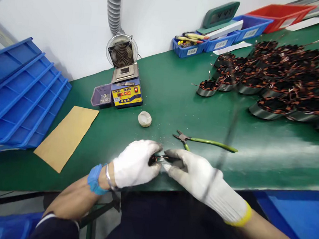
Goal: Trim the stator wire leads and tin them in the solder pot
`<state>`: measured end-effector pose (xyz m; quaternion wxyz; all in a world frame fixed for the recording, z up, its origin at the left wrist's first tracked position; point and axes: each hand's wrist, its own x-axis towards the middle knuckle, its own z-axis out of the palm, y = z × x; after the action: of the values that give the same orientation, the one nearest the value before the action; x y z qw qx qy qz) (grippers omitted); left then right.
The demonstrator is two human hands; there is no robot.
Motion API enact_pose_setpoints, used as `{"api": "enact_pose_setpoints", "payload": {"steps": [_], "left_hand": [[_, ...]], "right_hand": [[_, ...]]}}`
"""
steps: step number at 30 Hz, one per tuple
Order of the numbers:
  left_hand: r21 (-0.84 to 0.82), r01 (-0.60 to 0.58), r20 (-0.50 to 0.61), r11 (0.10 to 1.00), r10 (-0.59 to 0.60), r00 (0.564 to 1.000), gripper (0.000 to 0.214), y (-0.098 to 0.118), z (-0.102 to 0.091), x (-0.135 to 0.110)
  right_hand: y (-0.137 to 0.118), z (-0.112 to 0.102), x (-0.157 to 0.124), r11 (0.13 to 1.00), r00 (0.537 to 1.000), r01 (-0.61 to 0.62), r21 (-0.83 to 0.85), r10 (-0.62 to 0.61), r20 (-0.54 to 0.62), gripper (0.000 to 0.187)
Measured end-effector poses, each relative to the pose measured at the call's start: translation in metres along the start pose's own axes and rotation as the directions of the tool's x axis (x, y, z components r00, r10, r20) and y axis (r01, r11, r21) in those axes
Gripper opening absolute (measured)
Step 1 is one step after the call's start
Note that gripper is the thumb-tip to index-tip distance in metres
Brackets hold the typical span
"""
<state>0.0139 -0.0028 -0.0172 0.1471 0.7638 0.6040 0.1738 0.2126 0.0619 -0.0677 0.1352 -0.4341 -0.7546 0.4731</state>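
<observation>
My left hand (135,163), in a white glove with a blue wrist strap, is curled round a small dark wound coil part (153,159) at the near edge of the green bench mat (173,98). My right hand (196,173), also gloved, pinches thin wire ends sticking out of that part; a dark cable blurs across its back. Green-handled cutters (205,141) lie just beyond my fingers. A small white round pot (144,118) sits further back.
A soldering station (126,93) with a fume fan and hose stands at the back. Several copper-wound stators (278,86) crowd the right. Blue trays (18,94) stack at left, beside a brown card sheet (66,137). Blue and red bins (220,41) line the wall.
</observation>
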Motion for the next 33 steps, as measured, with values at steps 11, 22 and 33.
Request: {"api": "enact_pose_setpoints", "payload": {"steps": [11,22,33], "left_hand": [[-0.047,0.134,0.109,0.99,-0.128,0.986,0.012,-0.01,0.028,0.019],[-0.035,0.022,0.041,0.999,-0.02,0.999,0.01,-0.017,0.036,0.015],[-0.087,-0.021,0.138,0.996,0.033,0.99,0.015,-0.02,0.033,0.02]], "right_hand": [[-0.004,0.008,0.012,0.982,0.998,-0.061,0.176,0.066,-0.02,0.021],[-0.024,-0.011,0.027,0.658,0.828,-0.489,0.573,0.143,0.542,0.052],[-0.002,-0.019,0.021,0.797,0.905,0.422,-0.433,-0.345,0.248,0.024]]}}
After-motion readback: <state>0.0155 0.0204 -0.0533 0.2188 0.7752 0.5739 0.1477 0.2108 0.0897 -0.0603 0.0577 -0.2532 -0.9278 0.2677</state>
